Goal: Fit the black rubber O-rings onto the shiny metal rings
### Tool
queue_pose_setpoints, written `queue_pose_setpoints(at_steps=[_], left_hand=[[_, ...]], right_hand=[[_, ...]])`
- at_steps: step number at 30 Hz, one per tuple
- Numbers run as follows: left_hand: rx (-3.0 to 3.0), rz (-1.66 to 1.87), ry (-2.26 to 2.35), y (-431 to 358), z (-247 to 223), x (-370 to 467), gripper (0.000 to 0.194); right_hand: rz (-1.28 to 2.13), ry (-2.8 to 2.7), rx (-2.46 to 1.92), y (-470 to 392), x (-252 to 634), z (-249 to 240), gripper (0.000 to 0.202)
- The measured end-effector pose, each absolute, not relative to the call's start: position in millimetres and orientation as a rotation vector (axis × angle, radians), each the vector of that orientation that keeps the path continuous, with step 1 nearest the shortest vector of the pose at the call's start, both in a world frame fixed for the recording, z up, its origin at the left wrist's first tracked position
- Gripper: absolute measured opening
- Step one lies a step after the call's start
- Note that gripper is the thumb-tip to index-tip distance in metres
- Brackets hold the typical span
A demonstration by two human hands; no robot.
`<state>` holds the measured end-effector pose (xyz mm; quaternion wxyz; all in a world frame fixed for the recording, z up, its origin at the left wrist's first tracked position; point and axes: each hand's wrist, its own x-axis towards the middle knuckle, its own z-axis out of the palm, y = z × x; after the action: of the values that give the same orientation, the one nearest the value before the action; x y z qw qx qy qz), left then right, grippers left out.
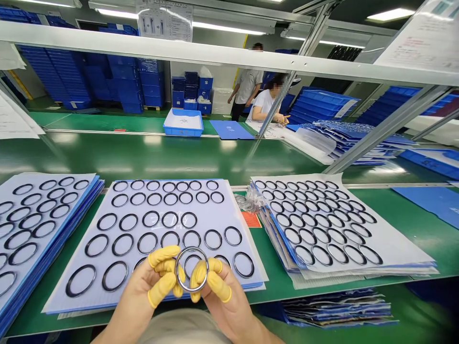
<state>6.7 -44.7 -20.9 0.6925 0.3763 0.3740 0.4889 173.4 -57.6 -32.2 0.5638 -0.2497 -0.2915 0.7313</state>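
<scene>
A shiny dark ring (191, 289) is held upright between my two hands, above the near edge of the middle sheet. My left hand (154, 279), with yellow finger covers, grips the ring's left side. On its right side, the yellow-covered fingers of my right hand (218, 284) are closed on the same ring. Rows of similar rings lie on the white middle sheet (86, 220) beneath and beyond my hands; some near ones are partly hidden by my fingers.
Stacked sheets with rings lie left (81, 184) and right (394, 243). Crumpled clear plastic (251, 199) and a red label (251, 220) lie between stacks. Metal bars (229, 56) cross ahead. Beyond are a blue tray (183, 131) and two people.
</scene>
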Motion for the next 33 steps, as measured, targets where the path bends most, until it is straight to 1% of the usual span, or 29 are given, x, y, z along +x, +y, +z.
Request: queue_pose_setpoints(at_steps=[8,11,13,17,19,22,26,29,33], left_hand=[[0.797,1.086,0.889,-49.0,-18.5,19.4,0.033],[0.949,1.079,0.919,-47.8,-22.4,18.2,0.033],[1.243,1.028,0.97,-37.0,-25.7,12.4,0.031],[2.14,0.795,1.242,11.4,-30.7,-1.6,0.028],[2.46,0.502,1.303,39.9,-34.5,-3.1,0.026],[2.536,0.368,1.261,73.0,-43.9,5.3,0.022],[2.507,0.339,1.159,94.1,-55.0,23.6,0.018],[2.404,0.401,1.087,96.7,-54.3,31.8,0.016],[2.14,0.58,1.033,81.7,-41.3,33.7,0.01]], right_hand=[[1.697,-0.745,-0.507,-59.7,175.4,-34.4,0.032],[1.698,-0.739,-0.528,-59.1,178.8,-37.0,0.037],[1.687,-0.724,-0.543,-59.1,182.3,-39.9,0.038],[1.641,-0.631,-0.563,-61.5,189.9,-45.7,0.03],[1.615,-0.598,-0.59,-63.6,192.6,-48.0,0.029],[1.594,-0.592,-0.622,-66.5,194.8,-51.7,0.031],[1.6,-0.584,-0.677,-68.4,198.5,-59.6,0.034],[1.596,-0.565,-0.731,-68.7,205.2,-64.6,0.036],[1.496,-0.502,-0.781,-66.5,213.9,-63.4,0.032]])
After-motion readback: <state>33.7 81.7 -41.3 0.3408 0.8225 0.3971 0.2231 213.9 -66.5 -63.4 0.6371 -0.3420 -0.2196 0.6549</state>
